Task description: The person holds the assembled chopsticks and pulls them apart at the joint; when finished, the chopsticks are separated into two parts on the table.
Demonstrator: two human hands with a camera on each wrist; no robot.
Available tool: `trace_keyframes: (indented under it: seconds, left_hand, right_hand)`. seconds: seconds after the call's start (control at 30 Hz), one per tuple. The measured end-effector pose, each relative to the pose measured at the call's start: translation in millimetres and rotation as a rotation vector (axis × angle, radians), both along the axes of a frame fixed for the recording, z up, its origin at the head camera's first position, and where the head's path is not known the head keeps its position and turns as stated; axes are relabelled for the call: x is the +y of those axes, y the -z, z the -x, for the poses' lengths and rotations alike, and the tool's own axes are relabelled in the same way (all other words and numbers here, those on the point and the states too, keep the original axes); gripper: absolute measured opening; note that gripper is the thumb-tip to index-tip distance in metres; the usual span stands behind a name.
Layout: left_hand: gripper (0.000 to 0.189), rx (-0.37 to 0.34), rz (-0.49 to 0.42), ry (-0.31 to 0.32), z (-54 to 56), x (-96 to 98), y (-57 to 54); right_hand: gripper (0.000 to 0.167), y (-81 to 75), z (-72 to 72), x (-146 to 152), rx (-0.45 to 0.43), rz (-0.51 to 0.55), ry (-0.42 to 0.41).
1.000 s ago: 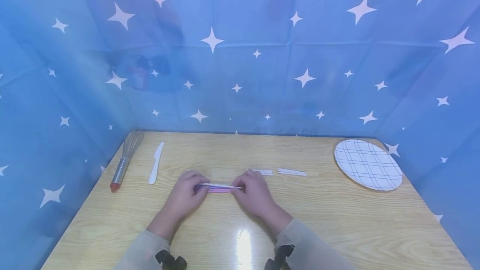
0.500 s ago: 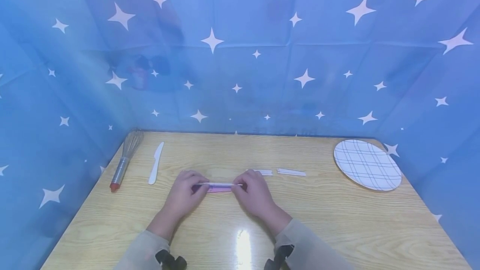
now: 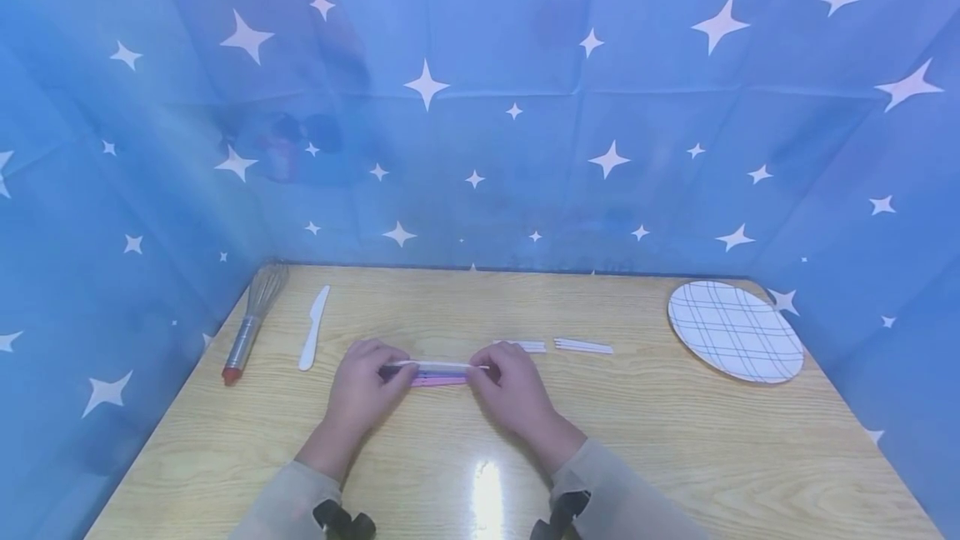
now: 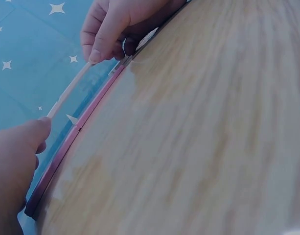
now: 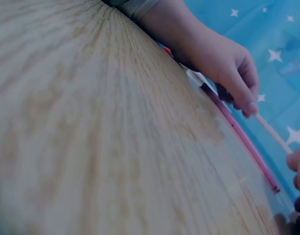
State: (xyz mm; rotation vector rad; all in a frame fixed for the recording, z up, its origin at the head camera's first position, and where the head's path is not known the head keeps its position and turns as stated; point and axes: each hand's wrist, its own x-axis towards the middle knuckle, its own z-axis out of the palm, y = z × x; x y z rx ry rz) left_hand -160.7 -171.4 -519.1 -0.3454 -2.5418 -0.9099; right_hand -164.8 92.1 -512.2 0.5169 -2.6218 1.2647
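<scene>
Both hands pinch a thin white stick, one at each end. My left hand (image 3: 358, 386) has it between thumb and fingers on the left, my right hand (image 3: 517, 386) on the right. The white stick (image 3: 442, 364) spans the gap between them, raised a little over the table in the left wrist view. Just below it lies a long, narrow pink and purple piece (image 3: 438, 382), flat on the wood; the left wrist view shows its pink edge (image 4: 76, 129) and one dark end. Fingers hide parts of this piece in the head view.
Two groups of short white sticks (image 3: 583, 346) lie just beyond the right hand. A white knife (image 3: 313, 327) and a whisk (image 3: 255, 315) with a red end are at the left. A checked oval plate (image 3: 735, 332) sits at the far right. Blue starred cloth (image 3: 480, 132) surrounds the table.
The hands have moved slightly apart, the left one a little to the left. The white stick is slightly farther from me, showing more of the purple and pink piece.
</scene>
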Motion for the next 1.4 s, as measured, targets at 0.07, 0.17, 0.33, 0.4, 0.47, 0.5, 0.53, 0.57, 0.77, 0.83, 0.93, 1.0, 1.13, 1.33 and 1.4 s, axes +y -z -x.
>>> trace_keyframes:
  seconds: [0.07, 0.17, 0.33, 0.4, 0.47, 0.5, 0.53, 0.57, 0.77, 0.83, 0.93, 1.0, 1.13, 1.33, 1.4]
  left_hand:
    - [0.017, 0.008, 0.007, -0.001, -0.3, 0.1, -0.5]
    - [0.017, 0.027, 0.016, 0.000, -0.4, 0.1, -0.7]
    - [0.019, 0.032, 0.033, -0.012, -0.8, 0.4, 0.2]
    - [0.021, 0.022, 0.045, -0.016, -1.1, 1.0, 0.5]
    - [0.023, 0.015, 0.053, -0.021, -1.9, 2.3, 0.4]
    - [0.023, 0.013, 0.057, -0.023, -2.1, 2.8, 0.4]
    - [0.024, 0.015, 0.059, -0.027, -2.2, 3.2, 0.1]
    - [0.025, 0.012, 0.057, -0.033, -2.3, 3.6, -0.3]
    - [0.028, -0.002, 0.057, -0.067, -2.2, 6.1, -1.5]
    - [0.028, 0.000, 0.058, -0.078, -2.5, 7.8, -0.8]
    - [0.028, 0.004, 0.057, -0.089, -3.3, 11.5, 1.4]
    - [0.027, 0.007, 0.059, -0.083, -3.5, 14.6, 2.6]
    - [0.024, 0.011, 0.062, -0.059, -3.7, 21.4, 3.6]
    - [0.019, 0.008, 0.065, -0.040, -3.0, 29.1, 4.1]
    - [0.018, 0.002, 0.071, -0.031, -2.9, 31.9, 4.4]
  right_hand:
    - [0.007, 0.4, -0.8, 1, 0.024, 0.004, -0.006]
    - [0.011, 1.4, -1.2, 2, 0.071, 0.007, -0.018]
    - [0.011, 3.9, -0.5, 4, 0.127, -0.026, -0.021]
    - [0.010, 4.8, -1.0, 5, 0.135, -0.045, -0.011]
    - [0.009, 4.9, -2.0, 7, 0.139, -0.057, -0.002]
    - [0.009, 5.0, -2.5, 8, 0.140, -0.060, 0.001]
    - [0.009, 4.4, -3.0, 9, 0.140, -0.060, 0.000]
    - [0.010, 4.1, -3.5, 10, 0.143, -0.063, -0.001]
    - [0.011, 3.8, -4.8, 14, 0.193, -0.061, -0.003]
    - [0.011, 4.9, -4.5, 16, 0.217, -0.063, -0.001]
    - [0.011, 7.6, -3.8, 21, 0.240, -0.067, 0.002]
    - [0.010, 9.4, -3.6, 25, 0.237, -0.067, 0.003]
    - [0.010, 9.2, -4.6, 33, 0.218, -0.064, -0.003]
    - [0.009, 7.4, -6.0, 44, 0.215, -0.071, -0.019]
    - [0.009, 7.1, -6.4, 48, 0.220, -0.068, -0.024]
